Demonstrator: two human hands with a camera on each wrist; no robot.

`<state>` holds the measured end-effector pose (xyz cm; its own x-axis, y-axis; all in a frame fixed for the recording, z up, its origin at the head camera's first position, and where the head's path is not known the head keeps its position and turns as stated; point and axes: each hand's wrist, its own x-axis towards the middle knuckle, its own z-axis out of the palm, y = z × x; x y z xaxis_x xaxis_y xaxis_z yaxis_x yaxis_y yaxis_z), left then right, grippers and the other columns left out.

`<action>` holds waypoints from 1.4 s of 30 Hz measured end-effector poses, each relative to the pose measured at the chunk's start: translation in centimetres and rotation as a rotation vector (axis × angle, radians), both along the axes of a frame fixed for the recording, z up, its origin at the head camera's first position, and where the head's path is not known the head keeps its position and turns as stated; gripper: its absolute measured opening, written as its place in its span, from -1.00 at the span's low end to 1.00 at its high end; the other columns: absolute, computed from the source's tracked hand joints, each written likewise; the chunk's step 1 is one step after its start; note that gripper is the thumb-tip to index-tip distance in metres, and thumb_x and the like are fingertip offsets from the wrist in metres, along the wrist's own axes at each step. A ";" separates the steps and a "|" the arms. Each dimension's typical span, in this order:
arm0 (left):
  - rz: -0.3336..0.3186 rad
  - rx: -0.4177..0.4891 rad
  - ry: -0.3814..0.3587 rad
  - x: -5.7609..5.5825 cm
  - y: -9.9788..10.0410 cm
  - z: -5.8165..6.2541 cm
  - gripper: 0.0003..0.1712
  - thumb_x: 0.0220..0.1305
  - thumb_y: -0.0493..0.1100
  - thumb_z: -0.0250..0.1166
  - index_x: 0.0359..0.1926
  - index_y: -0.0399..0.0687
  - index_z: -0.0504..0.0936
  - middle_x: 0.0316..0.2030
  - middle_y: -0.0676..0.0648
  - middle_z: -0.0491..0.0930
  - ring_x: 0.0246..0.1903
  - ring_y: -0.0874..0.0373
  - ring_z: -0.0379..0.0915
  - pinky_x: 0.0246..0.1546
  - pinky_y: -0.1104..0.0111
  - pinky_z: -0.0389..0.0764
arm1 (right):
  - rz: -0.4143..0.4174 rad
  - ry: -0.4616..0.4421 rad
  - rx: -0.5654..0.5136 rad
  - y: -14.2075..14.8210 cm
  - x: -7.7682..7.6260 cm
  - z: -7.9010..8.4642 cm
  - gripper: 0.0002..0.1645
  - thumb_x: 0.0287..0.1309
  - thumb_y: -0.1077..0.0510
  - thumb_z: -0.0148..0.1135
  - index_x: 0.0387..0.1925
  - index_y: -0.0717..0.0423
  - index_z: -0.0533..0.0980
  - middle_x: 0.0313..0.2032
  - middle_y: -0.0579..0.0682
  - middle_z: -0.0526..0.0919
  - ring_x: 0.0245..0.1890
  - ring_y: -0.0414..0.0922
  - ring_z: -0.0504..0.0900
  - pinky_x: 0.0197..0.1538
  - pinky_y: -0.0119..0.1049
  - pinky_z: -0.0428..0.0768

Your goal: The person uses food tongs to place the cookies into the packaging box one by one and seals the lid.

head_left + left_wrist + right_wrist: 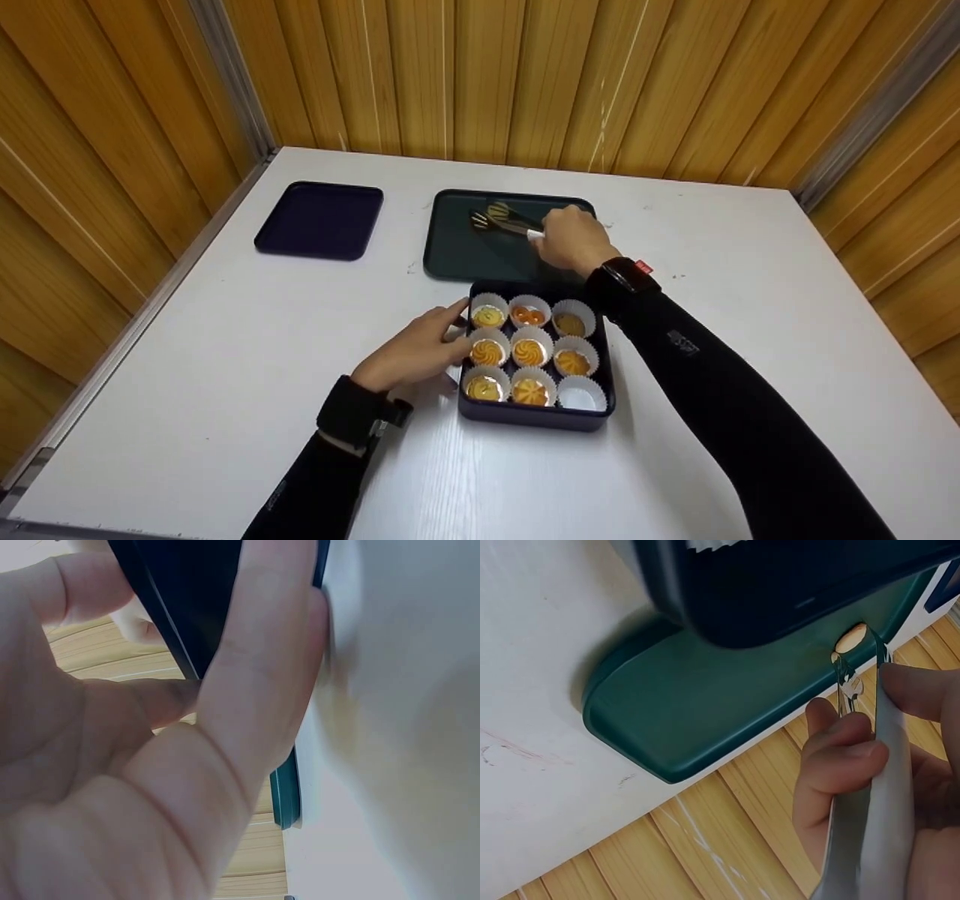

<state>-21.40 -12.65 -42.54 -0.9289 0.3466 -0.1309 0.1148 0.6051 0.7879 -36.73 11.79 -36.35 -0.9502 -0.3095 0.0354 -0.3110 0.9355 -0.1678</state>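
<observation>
My right hand (574, 238) grips a pair of metal tongs (889, 802) by their pale handles, over the dark green tray (465, 259). In the right wrist view, the tong tips are at a golden cookie (851, 638); whether they pinch it firmly is hard to tell. My left hand (421, 346) touches the left wall of a dark navy box (532, 416), fingers extended along it. Inside the box, white paper cups in rows hold cookies (529, 352) of different shapes. The near right cup (582, 394) shows only its white bottom.
A dark purple square lid or tray (321, 221) lies at the back left of the white table (300, 360). The box stands just in front of the green tray, close to it. Wood-patterned panels (525, 82) enclose the back and sides.
</observation>
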 end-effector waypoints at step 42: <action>0.000 0.032 0.001 0.0 -0.5 -0.3 -0.09 0.44 0.00 0.18 0.72 0.10 0.06 0.47 -0.21 0.38 0.38 -0.03 0.37 0.46 0.04 0.35 | 0.042 0.042 -0.060 9.8 4.6 3.8 -0.39 0.49 -0.07 0.23 0.43 0.09 0.55 -0.12 0.21 0.71 -0.45 0.00 0.48 -0.47 -0.18 0.38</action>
